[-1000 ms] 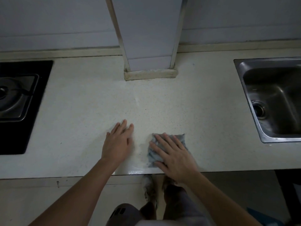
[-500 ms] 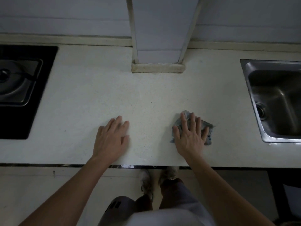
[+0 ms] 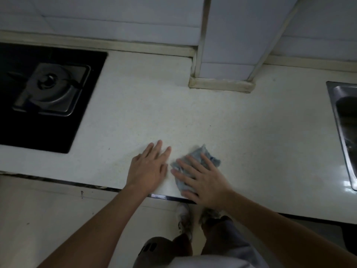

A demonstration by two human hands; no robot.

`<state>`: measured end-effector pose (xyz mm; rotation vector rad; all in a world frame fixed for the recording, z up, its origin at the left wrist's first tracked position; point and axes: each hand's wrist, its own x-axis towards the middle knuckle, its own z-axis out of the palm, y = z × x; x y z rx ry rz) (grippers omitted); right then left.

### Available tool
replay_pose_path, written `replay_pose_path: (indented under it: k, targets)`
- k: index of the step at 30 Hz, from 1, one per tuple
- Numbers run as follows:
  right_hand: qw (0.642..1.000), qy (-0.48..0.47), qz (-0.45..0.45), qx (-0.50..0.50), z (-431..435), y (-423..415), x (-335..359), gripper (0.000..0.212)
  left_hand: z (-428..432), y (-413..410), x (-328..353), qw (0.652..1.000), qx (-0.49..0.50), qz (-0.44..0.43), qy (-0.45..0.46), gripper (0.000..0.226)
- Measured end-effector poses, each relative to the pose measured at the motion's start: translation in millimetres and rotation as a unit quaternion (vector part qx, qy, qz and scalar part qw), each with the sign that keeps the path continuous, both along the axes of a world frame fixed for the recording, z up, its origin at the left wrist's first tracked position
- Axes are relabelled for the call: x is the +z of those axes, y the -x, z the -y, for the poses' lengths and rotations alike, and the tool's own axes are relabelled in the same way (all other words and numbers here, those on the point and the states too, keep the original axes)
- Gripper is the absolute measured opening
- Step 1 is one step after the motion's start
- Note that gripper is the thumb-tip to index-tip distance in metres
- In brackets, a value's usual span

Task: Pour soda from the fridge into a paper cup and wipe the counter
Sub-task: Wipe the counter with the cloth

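A crumpled grey-blue cloth lies on the pale speckled counter, close to the front edge. My right hand presses flat on top of it with the fingers spread, covering most of it. My left hand rests flat on the bare counter just left of the cloth, fingers apart, holding nothing. No soda or paper cup is in view.
A black gas hob with a metal burner is set into the counter at the left. A steel sink sits at the right edge. A tiled pillar stands on the counter at the back. My legs and shoes show below the counter edge.
My right hand slid the cloth back to the left, from near the sink side to right beside my left hand. The view swung left, showing more hob and less sink.
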<state>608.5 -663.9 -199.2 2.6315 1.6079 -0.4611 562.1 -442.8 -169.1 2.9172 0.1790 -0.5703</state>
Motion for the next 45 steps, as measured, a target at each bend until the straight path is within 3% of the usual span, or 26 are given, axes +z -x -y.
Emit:
replay_pose_path:
  k: [3, 9, 11, 17, 23, 28, 30, 32, 35, 39, 41, 45]
  targets:
    - [0.999, 0.013, 0.001, 0.03, 31, -12, -1, 0.067, 0, 1, -2, 1.0, 0.015, 0.0, 0.014, 0.056]
    - [0.969, 0.002, 0.007, -0.248, -35, -34, -3, 0.068, -3, -1, -3, 1.0, 0.024, -0.003, 0.017, 0.056]
    - [0.962, 0.006, 0.0, -0.273, -65, -26, -3, 0.068, -4, -1, -2, 1.0, 0.021, 0.005, 0.018, 0.055]
    - [0.999, -0.013, 0.004, -0.033, -19, -23, -5, 0.074, -11, 19, 3, 0.996, 0.041, 0.067, -0.036, 0.048]
    - [0.989, -0.01, 0.008, -0.15, -48, 0, -7, 0.075, -22, 51, -13, 0.994, 0.103, 0.025, -0.031, 0.063]
    - [0.999, -0.007, 0.017, 0.028, -103, -47, -10, 0.071, -22, 47, -20, 0.992, 0.121, 0.023, -0.005, 0.063]
    - [0.999, 0.004, 0.034, 0.004, -115, -89, -16, 0.071, -25, 48, -21, 0.994, 0.112, 0.016, -0.004, 0.066]
    - [0.995, -0.004, 0.031, -0.09, -124, -120, -16, 0.071, -25, 49, -21, 0.995, 0.103, 0.009, -0.012, 0.068]
    - [0.983, -0.035, 0.017, -0.177, -135, -118, -11, 0.07, -24, 48, -21, 0.995, 0.1, 0.01, -0.011, 0.069]
    - [0.998, -0.02, 0.024, 0.051, -108, -92, -6, 0.069, -26, 49, -21, 0.995, 0.1, 0.021, -0.008, 0.067]
    - [0.996, -0.01, 0.02, 0.091, -100, -115, -6, 0.069, -26, 49, -19, 0.995, 0.101, 0.016, -0.006, 0.067]
    - [0.982, -0.037, 0.021, -0.184, -116, -125, -11, 0.067, -25, 46, -16, 0.994, 0.109, 0.012, 0.011, 0.073]
